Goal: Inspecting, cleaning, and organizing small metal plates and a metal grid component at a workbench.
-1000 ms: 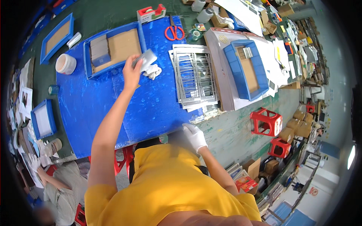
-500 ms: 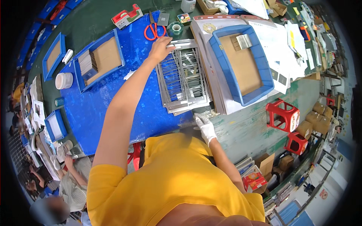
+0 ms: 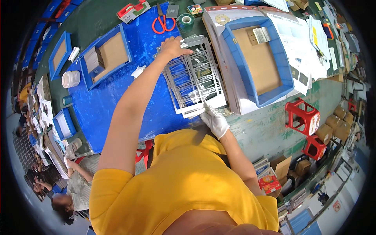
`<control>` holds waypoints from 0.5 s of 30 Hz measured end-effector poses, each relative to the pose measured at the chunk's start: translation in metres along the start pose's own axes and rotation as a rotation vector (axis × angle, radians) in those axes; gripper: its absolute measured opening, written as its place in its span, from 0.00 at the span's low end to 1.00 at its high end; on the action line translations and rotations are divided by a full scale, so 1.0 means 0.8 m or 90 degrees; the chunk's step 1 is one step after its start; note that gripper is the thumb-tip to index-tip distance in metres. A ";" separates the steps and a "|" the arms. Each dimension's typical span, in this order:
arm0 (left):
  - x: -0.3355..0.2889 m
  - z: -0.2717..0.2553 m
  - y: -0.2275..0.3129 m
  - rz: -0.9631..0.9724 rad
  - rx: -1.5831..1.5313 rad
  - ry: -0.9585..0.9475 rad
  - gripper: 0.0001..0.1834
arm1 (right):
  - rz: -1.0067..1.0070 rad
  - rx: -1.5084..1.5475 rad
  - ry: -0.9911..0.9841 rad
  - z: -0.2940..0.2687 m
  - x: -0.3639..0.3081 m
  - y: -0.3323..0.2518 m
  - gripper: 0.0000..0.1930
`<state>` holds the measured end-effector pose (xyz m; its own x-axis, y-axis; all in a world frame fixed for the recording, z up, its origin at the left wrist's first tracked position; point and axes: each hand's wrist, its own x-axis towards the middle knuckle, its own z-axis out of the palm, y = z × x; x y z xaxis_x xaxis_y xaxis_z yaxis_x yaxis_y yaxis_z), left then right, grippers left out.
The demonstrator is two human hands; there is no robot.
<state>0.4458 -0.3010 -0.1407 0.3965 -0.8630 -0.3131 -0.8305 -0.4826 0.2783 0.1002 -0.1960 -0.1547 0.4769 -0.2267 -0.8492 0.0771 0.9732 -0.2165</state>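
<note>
A stack of thin grey metal lattice frames point(image 3: 183, 105), each with rows of fine strips across its openings, lies on the blue-covered part of the bench in front of me. My left hand point(image 3: 171, 48), bare, rests on the stack's far left corner, fingers spread and thumb pointing right. At the near edge, my right hand point(image 3: 217, 123) in a white glove has its fingertips closed on the frame's border. The lower frames sit slightly askew, so their corners stick out. Beyond the stack are red-handled scissors point(image 3: 163, 24) and a roll of green tape point(image 3: 186, 21).
To the right, a blue bin point(image 3: 291, 80) holding a small stack of pieces sits on flat cartons. Another blue bin point(image 3: 127, 51) with grey pieces is at left, near a white tub point(image 3: 71, 79). Red stools point(image 3: 303, 117) stand right of the bench. A co-worker point(image 3: 84, 180) sits at lower left.
My right hand has moved up to the near edge of the frames and closed on it. My left hand has shifted slightly at the far corner. The view has tilted a little.
</note>
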 end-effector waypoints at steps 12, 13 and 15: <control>-0.154 -0.022 -0.106 0.023 -0.700 0.125 0.20 | -0.332 -0.402 0.226 0.074 -0.061 0.036 0.22; -0.171 -0.023 -0.115 0.020 -0.701 0.127 0.20 | -0.441 -0.457 0.230 0.083 -0.067 0.043 0.23; -0.204 -0.027 -0.130 0.013 -0.809 0.155 0.16 | -0.477 -0.460 0.264 0.081 -0.076 0.064 0.30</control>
<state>0.4755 -0.1130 -0.0989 0.5597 -0.8123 -0.1637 0.0612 -0.1565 0.9858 0.1321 -0.1303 -0.0830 0.1847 -0.8721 -0.4531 -0.3687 0.3659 -0.8545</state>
